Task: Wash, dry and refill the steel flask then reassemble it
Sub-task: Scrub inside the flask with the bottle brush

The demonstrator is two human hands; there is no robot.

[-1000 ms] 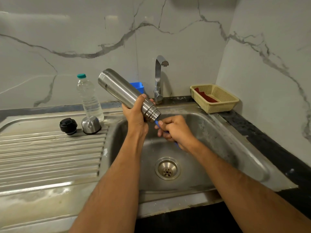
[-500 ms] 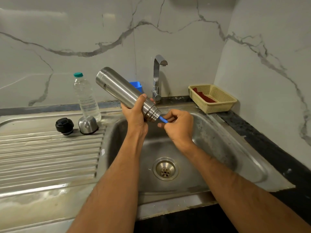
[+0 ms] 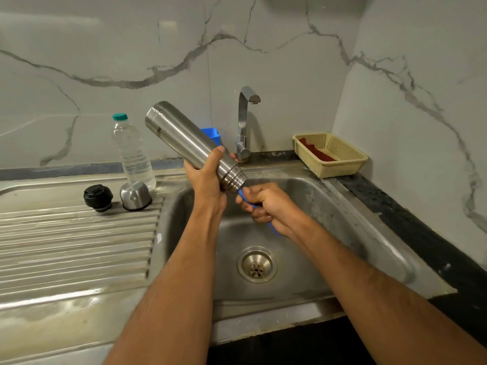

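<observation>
Head view looks down on a stainless steel sink basin (image 3: 329, 222), over which the cylindrical brushed-steel flask (image 3: 189, 143) is held tilted, its base up and to the left, its threaded mouth down and to the right. The left hand (image 3: 208, 180) holds it near the neck, fingers curled round the body; that low grip probably steadies the mouth and lets any water run into the basin rather than onto the table. The right hand (image 3: 266, 204) has its fingers closed round the thin blue handle (image 3: 241, 194) of what looks like a bottle brush, the handle running straight into the flask's mouth; the brush head itself is hidden inside. This seems to be the washing step, with drying, refilling and reassembly yet to do.

On the ribbed steel drainboard (image 3: 66, 246) stand the black round stopper (image 3: 98, 197) and the domed steel cap (image 3: 135, 195), side by side and apart from the flask, likely parked there out of the wet. Just behind the cap stands a clear plastic water bottle with a green lid (image 3: 131, 151), perhaps for the refill. The chrome tap (image 3: 245, 122) shows no running water.
</observation>
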